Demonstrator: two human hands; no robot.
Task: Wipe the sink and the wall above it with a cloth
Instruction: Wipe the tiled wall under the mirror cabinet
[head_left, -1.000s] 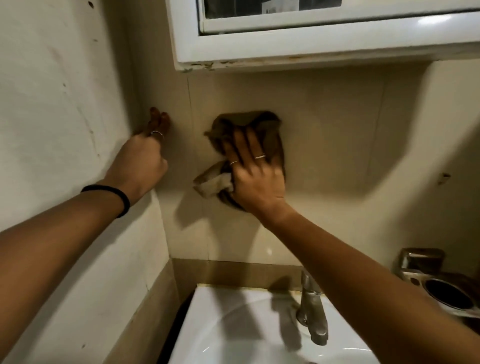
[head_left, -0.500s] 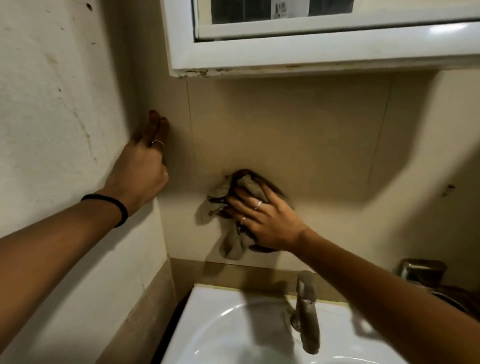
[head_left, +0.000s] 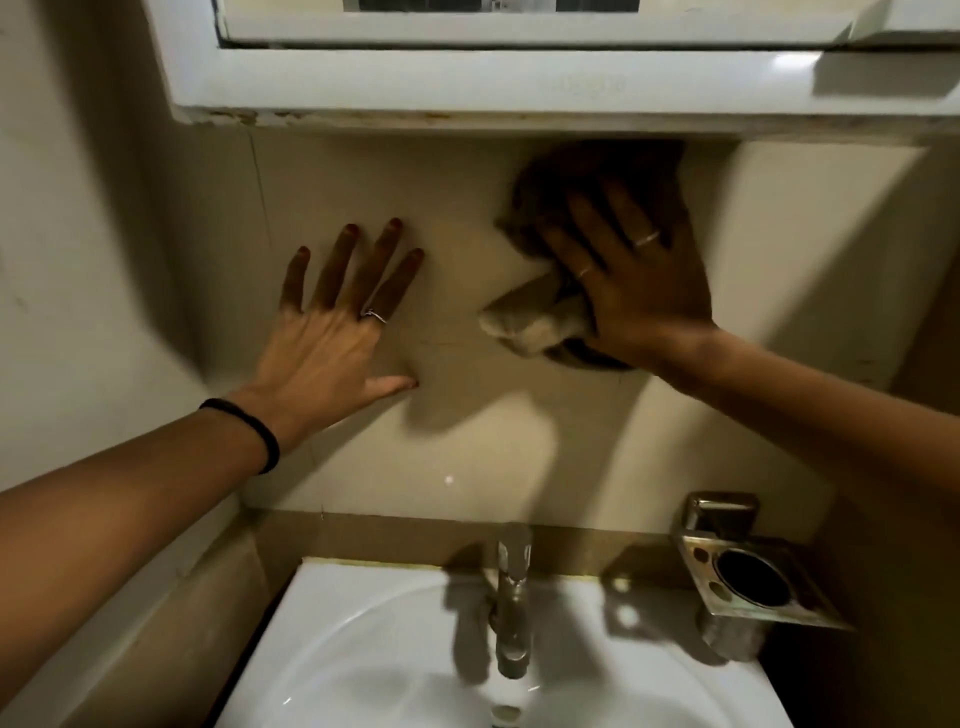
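The right hand (head_left: 631, 280) presses a crumpled brown cloth (head_left: 535, 317) flat against the wall (head_left: 467, 441), fingers spread and nearly straight over the bundle rather than curled round it; a paler fold of the cloth sticks out from under the palm toward the left. The cloth sits high on the wall, its upper part just under the bottom edge of the white cabinet (head_left: 467, 88), somewhat right of the tap (head_left: 513, 587). By my reading the wall wiping is under way and the upper right stretch is being worked; whether any part is already clean cannot be told from the tiles. The sink (head_left: 332, 649) below shows no cloth on it, so that part likely remains. The right forearm reaches in from the lower right, wrist bent back so the palm bears squarely on the wall. The left hand (head_left: 332, 332) lies flat on the wall left of the cloth, fingers splayed and holding nothing, apparently as a brace, with a dark band (head_left: 249, 431) at the wrist.
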